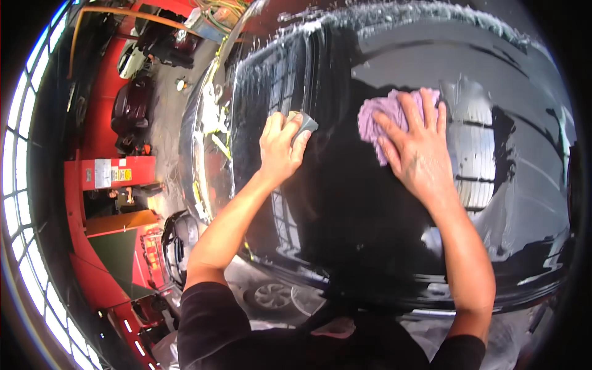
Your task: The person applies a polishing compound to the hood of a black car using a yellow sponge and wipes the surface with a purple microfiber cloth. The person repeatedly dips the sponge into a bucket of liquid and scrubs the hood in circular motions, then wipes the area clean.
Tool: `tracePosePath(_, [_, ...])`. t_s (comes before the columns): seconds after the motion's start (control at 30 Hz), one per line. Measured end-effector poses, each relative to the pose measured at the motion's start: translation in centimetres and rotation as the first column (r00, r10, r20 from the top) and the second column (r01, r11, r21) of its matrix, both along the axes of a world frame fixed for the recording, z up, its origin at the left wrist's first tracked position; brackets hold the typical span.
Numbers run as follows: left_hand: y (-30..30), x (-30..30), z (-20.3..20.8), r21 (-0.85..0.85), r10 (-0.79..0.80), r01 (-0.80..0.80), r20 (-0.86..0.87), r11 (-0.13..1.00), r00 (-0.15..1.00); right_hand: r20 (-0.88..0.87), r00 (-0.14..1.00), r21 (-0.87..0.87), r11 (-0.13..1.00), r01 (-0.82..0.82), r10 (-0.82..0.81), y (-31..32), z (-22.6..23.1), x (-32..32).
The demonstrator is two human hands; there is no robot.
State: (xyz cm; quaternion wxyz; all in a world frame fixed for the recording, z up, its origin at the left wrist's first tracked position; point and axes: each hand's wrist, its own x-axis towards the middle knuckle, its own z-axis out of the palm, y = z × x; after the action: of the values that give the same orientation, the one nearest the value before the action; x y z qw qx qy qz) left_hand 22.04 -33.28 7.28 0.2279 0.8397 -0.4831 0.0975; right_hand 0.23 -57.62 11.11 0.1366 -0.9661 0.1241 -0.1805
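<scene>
A glossy black car panel point(345, 209), wet in places, spreads out under both my hands. My left hand point(282, 148) has its fingers curled round a small grey sanding pad point(304, 125), held against the panel's left part. My right hand point(422, 154) presses a crumpled purple cloth point(374, 118) onto the panel farther right, its fingers spread over the top. Whitish, milky residue point(314, 28) runs along the panel's far edge, and a dull grey film covers much of its right side.
Pieces of yellow-green masking tape point(219, 132) cling along the car's left edge. Beyond it lies a concrete floor point(179, 117) with a dark red car part point(132, 108) and a red post point(111, 174). A wheel point(271, 296) shows below the panel's near edge.
</scene>
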Motion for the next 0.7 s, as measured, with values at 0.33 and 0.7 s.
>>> tracePosePath(0.33, [-10.5, 9.4, 0.9, -0.045, 0.175, -0.172, 0.078, 0.984, 0.981, 0.079, 0.997, -0.013, 1.0, -0.018, 0.019, -0.8, -0.6, 0.6])
tracePosePath(0.7, [-15.7, 18.1, 1.3, -0.06, 0.338, -0.334, 0.233, 0.941, 0.912, 0.089, 0.994, 0.014, 0.998, -0.062, 0.061, 0.8, -0.3, 1.4])
